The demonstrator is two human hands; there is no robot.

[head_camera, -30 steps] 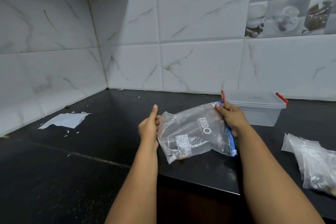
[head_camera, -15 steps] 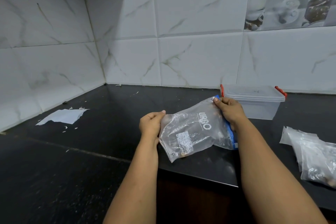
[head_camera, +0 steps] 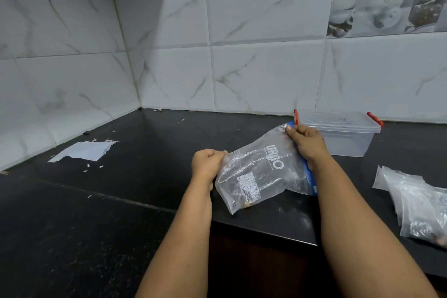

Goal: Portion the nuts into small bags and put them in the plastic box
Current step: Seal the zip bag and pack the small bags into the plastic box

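Nearest the camera, two bare forearms reach up from six o'clock over the edge of the glossy black stone counter (head_camera: 145, 176). Between them hangs the clear zip-top plastic bag with white lettering and a blue seal strip (head_camera: 261, 172), held above the counter and tilted, its sealed end up toward one o'clock. A few brown nuts (head_camera: 246, 205) sit in its lowest corner. The left hand (head_camera: 206, 164) pinches the bag's near-left edge, fingers curled tight on the film. The right hand (head_camera: 306, 144) clamps the upper corner by the blue strip, thumb and fingers closed on it. Out at three o'clock, a pile of crumpled clear small bags (head_camera: 416, 203) lies on the counter, something dark showing inside. At nine o'clock, a torn white paper scrap (head_camera: 83, 151) lies flat with bits scattered beside it. Farther back, at one o'clock, just behind the right hand, stands the translucent rectangular plastic box with red clip handles (head_camera: 343, 135), lid on, near the white marbled tile wall (head_camera: 261, 75).
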